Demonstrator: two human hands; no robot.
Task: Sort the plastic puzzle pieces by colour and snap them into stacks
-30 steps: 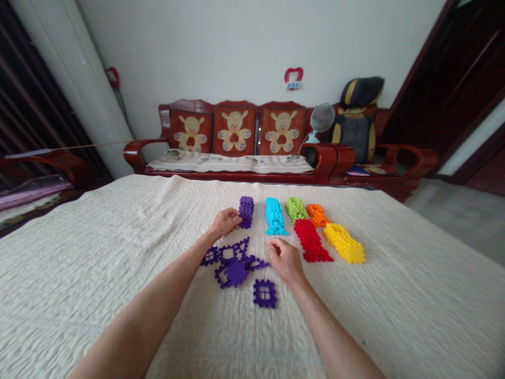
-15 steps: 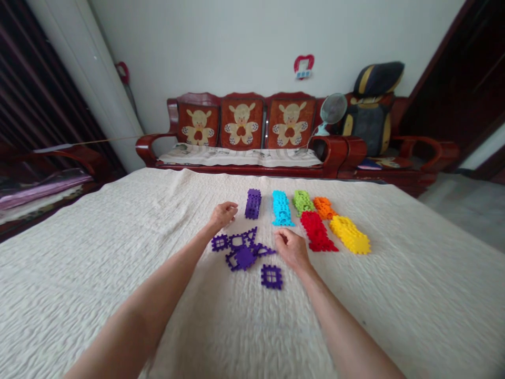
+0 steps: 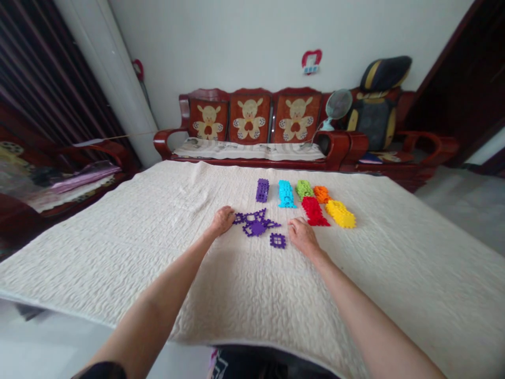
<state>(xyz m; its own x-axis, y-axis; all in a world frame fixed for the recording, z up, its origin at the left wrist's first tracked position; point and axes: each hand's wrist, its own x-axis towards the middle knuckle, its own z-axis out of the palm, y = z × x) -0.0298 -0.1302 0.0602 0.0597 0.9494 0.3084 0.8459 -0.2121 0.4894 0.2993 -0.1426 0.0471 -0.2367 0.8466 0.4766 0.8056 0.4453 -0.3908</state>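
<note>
My left hand [image 3: 223,219] has its fingers curled at the left edge of a small purple window tile [image 3: 239,218] with notched edges, and appears to grip it. Beside that tile lies a loose cluster of flat purple pieces, among them a solid notched piece [image 3: 258,228] and a purple triangle frame [image 3: 272,223]. My right hand [image 3: 303,235] rests with bent, closed fingers and nothing visible in them. Just left of it lies a separate purple window square [image 3: 278,240]. Behind stands a stack of purple tiles [image 3: 262,190].
Sorted stacks lie at the back right: blue [image 3: 286,195], green [image 3: 304,190], orange [image 3: 321,194], red [image 3: 314,211] and yellow [image 3: 341,214]. They rest on a cream quilted cover [image 3: 158,237]. Beyond its far edge is a wooden sofa [image 3: 252,164] and a fan [image 3: 338,105].
My left hand has come down from beside the purple stack to the left window tile. My right hand has moved nearer, beside the separate purple square. The view has tilted down.
</note>
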